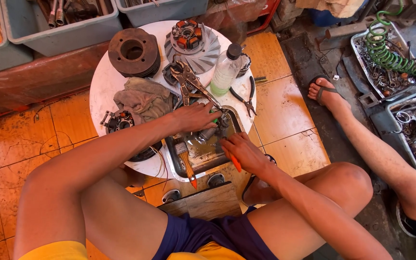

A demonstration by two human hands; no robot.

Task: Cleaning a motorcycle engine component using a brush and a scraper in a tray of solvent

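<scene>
Metal part [214,131] small, rigid, greasy, likely slippery; sits over steel tray [203,159], under left hand [193,118] fingertips clamping it. Right hand [241,151] just beside, fist closed round orange-handled tool [235,162]. Grip body firmly.

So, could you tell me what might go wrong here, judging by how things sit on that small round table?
The metal tray overhangs the round table's front edge; pressing down could tip it. The left hand holds a small part beside the right hand's orange-handled tool; a slip could cut fingers. The plastic bottle could be knocked over.
</scene>
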